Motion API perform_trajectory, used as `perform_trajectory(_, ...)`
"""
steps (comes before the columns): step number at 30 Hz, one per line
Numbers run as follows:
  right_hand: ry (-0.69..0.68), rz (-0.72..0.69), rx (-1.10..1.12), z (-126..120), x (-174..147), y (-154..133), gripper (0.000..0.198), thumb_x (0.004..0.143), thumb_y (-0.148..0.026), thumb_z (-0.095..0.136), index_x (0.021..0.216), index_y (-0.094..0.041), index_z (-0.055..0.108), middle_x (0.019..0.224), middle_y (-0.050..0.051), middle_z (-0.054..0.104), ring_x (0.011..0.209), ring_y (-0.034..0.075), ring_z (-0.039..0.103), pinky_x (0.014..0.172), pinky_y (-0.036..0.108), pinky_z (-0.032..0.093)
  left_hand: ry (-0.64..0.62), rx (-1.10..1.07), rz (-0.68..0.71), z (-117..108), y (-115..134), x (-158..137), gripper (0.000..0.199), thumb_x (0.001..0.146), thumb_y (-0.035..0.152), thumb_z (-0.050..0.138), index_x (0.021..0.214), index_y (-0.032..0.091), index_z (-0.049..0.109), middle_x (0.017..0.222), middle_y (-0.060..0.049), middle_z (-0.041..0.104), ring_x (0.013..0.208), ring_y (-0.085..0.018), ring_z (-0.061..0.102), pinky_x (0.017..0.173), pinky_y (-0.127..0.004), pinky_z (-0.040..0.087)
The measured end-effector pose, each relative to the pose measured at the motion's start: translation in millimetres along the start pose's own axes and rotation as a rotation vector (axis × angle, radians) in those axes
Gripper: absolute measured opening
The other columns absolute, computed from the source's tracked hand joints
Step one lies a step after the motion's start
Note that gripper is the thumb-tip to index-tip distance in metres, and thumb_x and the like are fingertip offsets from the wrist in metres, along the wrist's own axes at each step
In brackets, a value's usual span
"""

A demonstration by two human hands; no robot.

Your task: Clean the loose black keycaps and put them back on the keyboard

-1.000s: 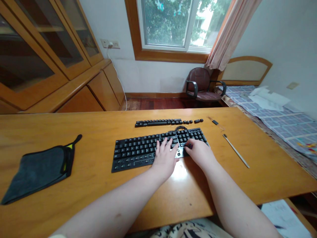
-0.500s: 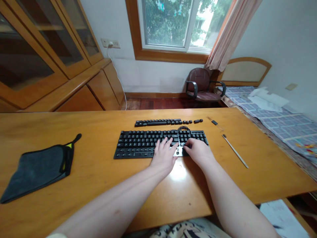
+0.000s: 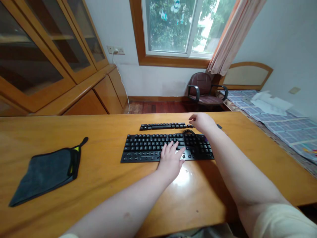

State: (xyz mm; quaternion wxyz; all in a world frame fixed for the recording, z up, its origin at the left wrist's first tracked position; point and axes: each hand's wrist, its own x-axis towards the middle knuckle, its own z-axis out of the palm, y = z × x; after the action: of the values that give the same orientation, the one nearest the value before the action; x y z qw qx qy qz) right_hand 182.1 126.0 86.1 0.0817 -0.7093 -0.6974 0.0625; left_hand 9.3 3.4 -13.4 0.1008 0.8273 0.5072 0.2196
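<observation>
A black keyboard [image 3: 142,144] lies on the wooden table in front of me. Its lowest rows and a patch right of centre are without keycaps. My left hand [image 3: 170,162] rests flat across the keyboard's middle, fingers spread. Beyond the keyboard, removed black keycaps [image 3: 162,126] are laid out in a row. My right hand [image 3: 201,123] hovers at the right end of that row, by a few small keycaps [image 3: 190,126]. Its thumb and fingers are pinched together; whatever may be between them is hidden. A coiled black cable [image 3: 188,131] sits behind the keyboard.
A folded dark grey cloth [image 3: 52,167] with a black loop lies at the left of the table [image 3: 106,132]. A small black piece [image 3: 219,126] shows just past my right forearm. Beyond the table stand an office chair [image 3: 201,87], a bed [image 3: 269,110] and a glass-door cabinet [image 3: 81,79].
My right hand has left the keyboard's right part and moved forward to the loose keycaps. My left hand stays on the keyboard. The thin brush at right is now hidden by my right arm.
</observation>
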Motion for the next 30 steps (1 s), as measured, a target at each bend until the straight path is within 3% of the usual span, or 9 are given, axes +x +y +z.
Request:
perform_trajectory(3,-0.095,-0.019,-0.050,10,44,0,0.022,0.073,-0.029,0.063,0.093,-0.022,0.071,0.093,0.006,0.069,0.084,0.019,0.062,0.071,0.025,0.043,0.005,-0.010,0.002,0,0,-1,0.048,0.077,0.029,0.062,0.123,0.030,0.050,0.137,-0.007,0.043,0.130,-0.029,0.031,0.107,-0.054,0.022)
perform_trajectory(7,-0.219,-0.071,-0.064,31,68,-5,0.023,0.069,-0.026,0.068,0.091,-0.022,0.073,0.088,0.004,0.071,0.077,0.016,0.064,0.068,0.022,0.044,0.001,-0.016,-0.003,-2,1,-2,0.048,0.077,0.028,0.062,0.123,0.029,0.051,0.138,-0.006,0.043,0.130,-0.028,0.031,0.108,-0.054,0.021)
perform_trajectory(14,-0.267,-0.115,-0.084,52,79,-8,0.023,0.072,-0.028,0.067,0.094,-0.022,0.073,0.089,0.005,0.071,0.078,0.016,0.064,0.069,0.021,0.044,-0.004,-0.028,-0.010,-2,2,-2,0.046,0.077,0.028,0.061,0.122,0.029,0.051,0.137,-0.006,0.043,0.131,-0.028,0.030,0.108,-0.054,0.021)
perform_trajectory(21,-0.320,-0.126,-0.122,54,85,-9,0.024,0.079,-0.032,0.060,0.095,-0.021,0.073,0.081,0.006,0.072,0.069,0.016,0.063,0.066,0.022,0.045,0.003,-0.035,-0.014,-1,3,-2,0.047,0.076,0.027,0.062,0.122,0.029,0.050,0.138,-0.005,0.042,0.131,-0.028,0.030,0.109,-0.054,0.019)
perform_trajectory(30,-0.318,-0.098,-0.141,53,85,-9,0.024,0.080,-0.030,0.059,0.098,-0.020,0.072,0.090,0.007,0.072,0.079,0.016,0.064,0.072,0.021,0.044,0.006,-0.044,-0.017,0,2,-3,0.048,0.077,0.027,0.062,0.123,0.029,0.050,0.138,-0.005,0.042,0.131,-0.028,0.029,0.109,-0.053,0.018)
